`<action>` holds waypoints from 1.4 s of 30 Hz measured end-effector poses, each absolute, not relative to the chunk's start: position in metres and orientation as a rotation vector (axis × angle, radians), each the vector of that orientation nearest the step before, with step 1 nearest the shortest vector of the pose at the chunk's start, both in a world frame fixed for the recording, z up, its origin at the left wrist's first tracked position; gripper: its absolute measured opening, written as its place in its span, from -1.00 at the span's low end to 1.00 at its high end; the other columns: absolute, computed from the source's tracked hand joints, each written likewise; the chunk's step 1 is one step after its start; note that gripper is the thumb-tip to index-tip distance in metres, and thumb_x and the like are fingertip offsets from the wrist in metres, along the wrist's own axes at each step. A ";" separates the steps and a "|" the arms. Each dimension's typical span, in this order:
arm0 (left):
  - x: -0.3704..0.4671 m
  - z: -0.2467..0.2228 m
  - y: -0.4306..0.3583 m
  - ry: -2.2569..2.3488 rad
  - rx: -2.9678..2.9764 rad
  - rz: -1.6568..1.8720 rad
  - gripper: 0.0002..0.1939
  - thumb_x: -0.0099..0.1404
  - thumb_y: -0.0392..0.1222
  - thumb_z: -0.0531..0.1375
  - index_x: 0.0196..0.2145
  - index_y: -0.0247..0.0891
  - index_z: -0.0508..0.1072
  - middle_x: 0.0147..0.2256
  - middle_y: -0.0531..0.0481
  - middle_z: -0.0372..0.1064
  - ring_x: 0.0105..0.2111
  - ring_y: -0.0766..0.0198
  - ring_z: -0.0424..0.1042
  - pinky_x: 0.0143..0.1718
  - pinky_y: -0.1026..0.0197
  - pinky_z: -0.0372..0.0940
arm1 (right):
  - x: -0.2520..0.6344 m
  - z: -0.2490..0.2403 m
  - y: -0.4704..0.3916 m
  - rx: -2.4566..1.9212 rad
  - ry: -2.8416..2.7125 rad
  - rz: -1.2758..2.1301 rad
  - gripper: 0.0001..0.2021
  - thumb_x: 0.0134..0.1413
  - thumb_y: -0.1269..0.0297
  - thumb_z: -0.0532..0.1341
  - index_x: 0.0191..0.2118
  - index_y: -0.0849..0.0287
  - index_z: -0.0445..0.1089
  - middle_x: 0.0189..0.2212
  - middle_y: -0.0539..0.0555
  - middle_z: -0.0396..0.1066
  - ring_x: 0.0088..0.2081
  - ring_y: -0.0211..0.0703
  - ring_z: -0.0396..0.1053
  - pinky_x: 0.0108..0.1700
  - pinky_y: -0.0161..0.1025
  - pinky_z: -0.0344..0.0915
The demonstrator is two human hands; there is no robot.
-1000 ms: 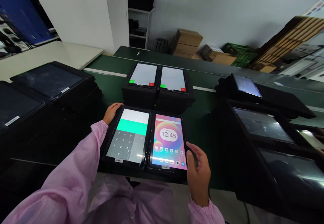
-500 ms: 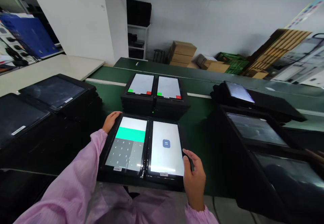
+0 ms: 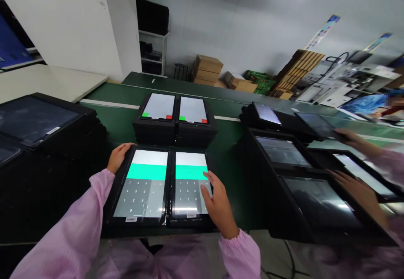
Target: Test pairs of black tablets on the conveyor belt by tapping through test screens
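Observation:
Two black-framed tablets lie side by side before me, both showing a calculator keypad under a green band. My left hand (image 3: pixel 120 157) holds the left tablet (image 3: pixel 142 186) by its upper left edge, its thumb hidden. Over the right side of the right tablet (image 3: pixel 186 199) is my right hand (image 3: pixel 219 201), fingers apart and empty. Its fingertips are at the screen, near the green band and the keypad; whether they touch the glass I cannot tell. Just behind, two more tablets (image 3: pixel 175 109) with white screens and green and red corner squares rest on black stacks.
Dark-screened tablets (image 3: pixel 34 115) sit on a stack at left. Several tablets in black trays (image 3: pixel 284 150) stand at right, where a co-worker's hand (image 3: pixel 356 186) reaches in and another holds a tablet (image 3: pixel 315 125). The green bench (image 3: pixel 230 140) runs beneath; cardboard boxes (image 3: pixel 206 68) stand behind.
The right tablet's screen has gone from a white page with a blue icon to the calculator. My right hand has moved from its right edge over the screen. The view has swung right, showing a co-worker's hands.

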State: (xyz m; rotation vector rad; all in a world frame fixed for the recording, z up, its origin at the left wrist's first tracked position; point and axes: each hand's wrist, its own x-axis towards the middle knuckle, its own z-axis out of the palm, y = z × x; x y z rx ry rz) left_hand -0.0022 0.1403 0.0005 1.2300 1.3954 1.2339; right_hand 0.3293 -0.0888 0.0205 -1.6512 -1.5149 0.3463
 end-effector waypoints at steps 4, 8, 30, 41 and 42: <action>-0.003 0.000 0.141 1.392 1.221 1.256 -0.51 -0.06 0.26 0.29 -0.34 -0.19 0.60 -0.22 -0.04 0.57 -0.11 0.02 0.47 -0.07 0.14 0.35 | 0.330 0.024 -0.071 -1.633 -1.751 0.256 -0.63 0.35 0.20 -0.01 0.16 0.21 0.25 0.06 0.24 0.41 0.20 0.06 0.25 0.31 0.24 0.00; -0.004 -0.002 0.142 1.387 1.211 1.254 -0.52 -0.05 0.23 0.29 -0.33 -0.21 0.60 -0.22 -0.06 0.57 -0.13 0.02 0.47 -0.09 0.15 0.36 | 0.336 0.022 -0.070 -1.765 -1.612 0.169 -0.63 0.37 0.19 -0.04 0.15 0.25 0.24 0.03 0.25 0.42 0.17 0.05 0.29 0.31 0.26 -0.01; 0.013 0.070 0.107 1.448 1.555 1.143 -0.67 -0.01 -0.19 0.27 -0.21 -0.14 0.52 -0.07 -0.07 0.49 -0.03 0.00 0.44 0.08 -0.02 0.29 | 0.318 0.027 -0.097 -1.545 -1.642 0.295 -0.63 0.37 0.21 0.02 0.21 0.17 0.18 0.04 0.20 0.41 0.19 0.05 0.26 0.29 0.24 0.08; 0.123 0.061 -0.027 0.902 2.514 0.559 -0.56 0.25 -0.32 0.05 0.07 -0.07 0.39 -0.02 -0.10 0.46 0.27 0.02 0.15 0.37 -0.26 -0.24 | 0.329 0.030 -0.086 -1.585 -1.725 0.071 -0.70 0.33 0.33 -0.02 0.11 0.22 0.23 0.00 0.24 0.40 0.11 0.08 0.31 0.26 0.25 0.12; 0.125 0.060 -0.026 0.904 2.538 0.531 -0.58 0.26 -0.32 0.04 0.05 -0.11 0.39 -0.03 -0.10 0.46 0.27 0.01 0.14 0.36 -0.28 -0.23 | 0.333 0.028 -0.083 -1.615 -1.716 0.044 -0.70 0.32 0.34 -0.03 0.09 0.24 0.23 -0.01 0.26 0.40 0.09 0.09 0.32 0.24 0.26 0.13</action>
